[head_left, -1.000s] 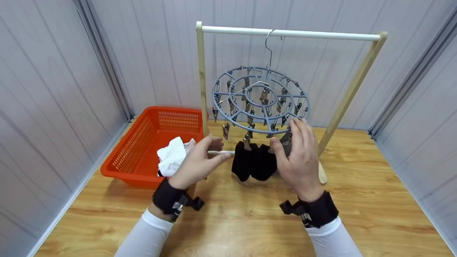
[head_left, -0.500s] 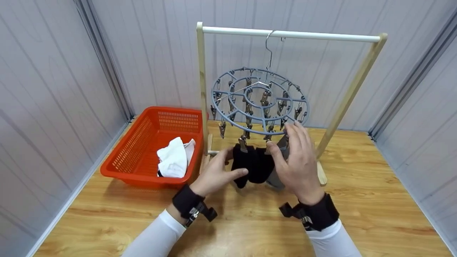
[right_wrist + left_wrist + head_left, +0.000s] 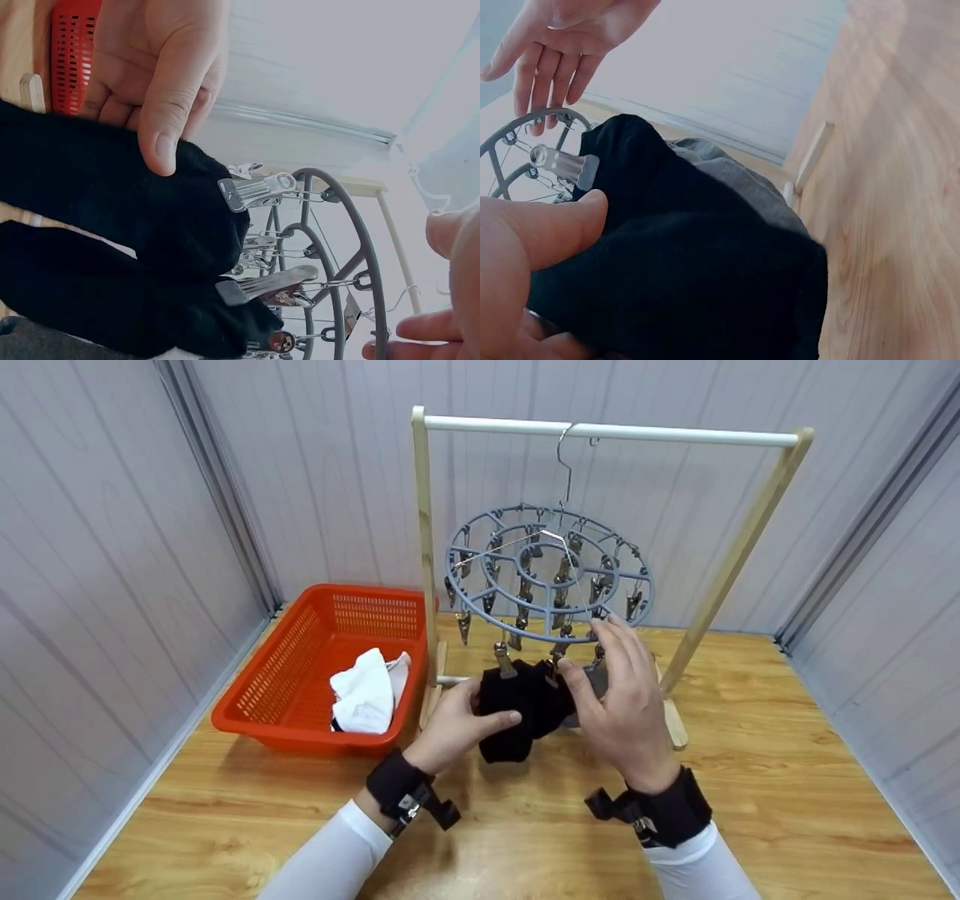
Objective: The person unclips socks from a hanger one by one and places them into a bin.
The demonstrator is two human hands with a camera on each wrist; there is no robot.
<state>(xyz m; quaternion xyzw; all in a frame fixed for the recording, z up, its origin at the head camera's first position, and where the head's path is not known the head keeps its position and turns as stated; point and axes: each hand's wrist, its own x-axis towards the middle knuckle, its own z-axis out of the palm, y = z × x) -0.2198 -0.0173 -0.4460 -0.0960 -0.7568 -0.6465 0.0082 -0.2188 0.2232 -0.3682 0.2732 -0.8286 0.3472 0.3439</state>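
Black socks hung from the round clip rack between our hands. We pinched one in our left hand, thumb in front, fingers behind; our right hand, fingers extended, hovered near the rack's rim.

Soft, even light; hazy glare in wrist views.

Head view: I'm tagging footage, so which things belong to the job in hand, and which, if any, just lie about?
In the job, apparently:
black socks, left hand pinching one
grey cloth
metal clips
round hanger, right hand near it
rack

Lying about:
red basket
white cloth inside, perhaps waiting
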